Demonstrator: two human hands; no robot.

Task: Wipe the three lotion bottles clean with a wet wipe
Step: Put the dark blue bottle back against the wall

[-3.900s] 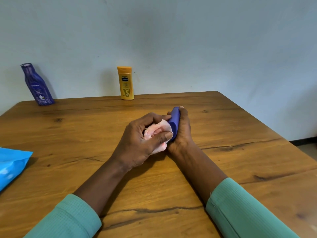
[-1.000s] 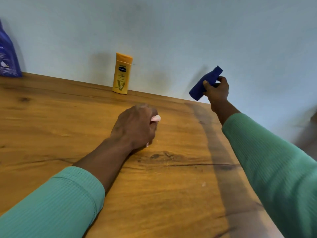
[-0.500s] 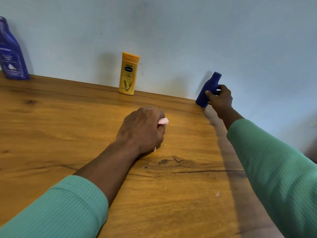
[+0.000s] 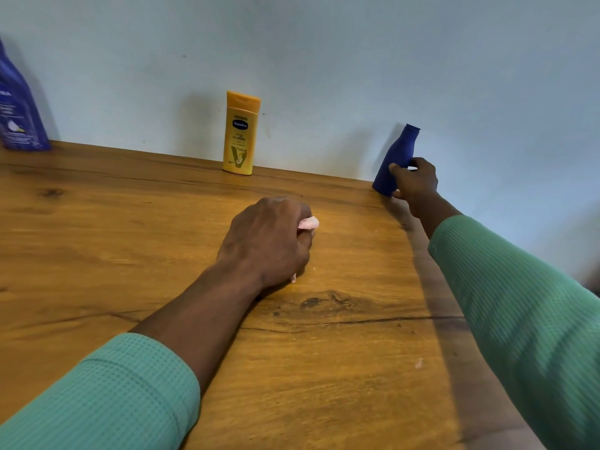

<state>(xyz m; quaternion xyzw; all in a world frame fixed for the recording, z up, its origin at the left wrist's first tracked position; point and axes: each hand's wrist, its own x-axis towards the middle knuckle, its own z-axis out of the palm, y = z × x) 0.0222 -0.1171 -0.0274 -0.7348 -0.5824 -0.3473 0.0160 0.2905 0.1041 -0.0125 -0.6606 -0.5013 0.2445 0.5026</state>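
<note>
Blue bottle [image 4: 396,150] in curled right fingers [image 4: 422,165]

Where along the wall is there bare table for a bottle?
Between large blue bottle and yellow bottle; between yellow bottle and small blue bottle. Crowded at the right corner, where the right hand grips it.

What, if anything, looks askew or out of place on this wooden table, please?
Only small things. The small dark blue bottle, gripped by the right hand at the far edge, leans, though the wide lens may cause that. A pale fleck lies on the wooden table. Nothing is spilled.
</note>
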